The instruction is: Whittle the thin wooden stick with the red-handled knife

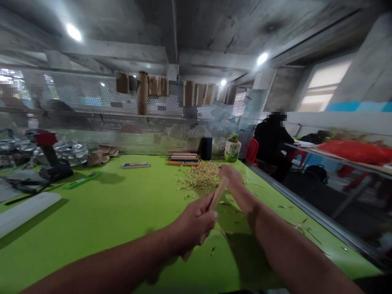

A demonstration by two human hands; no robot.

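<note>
My left hand (199, 222) is closed around a pale wooden stick (219, 194), which slants up and away over the green tabletop (122, 216). The stick's lower end pokes out beneath my fist. Beyond its upper end, my right hand (232, 176) is stretched forward with the fingers curled. Whatever it grips is hidden and too blurred to name. Just to the left of my right hand lies a heap of wood shavings (199, 175), and loose curls are scattered toward the table's right side.
Behind the shavings stand a stack of wooden strips (183, 158), a black box (206, 148) and a green-labelled bottle (233, 149). On the left lie a cordless drill (50, 157), a green cutter (83, 180) and a white roll (29, 212). A person (272, 141) sits at the right.
</note>
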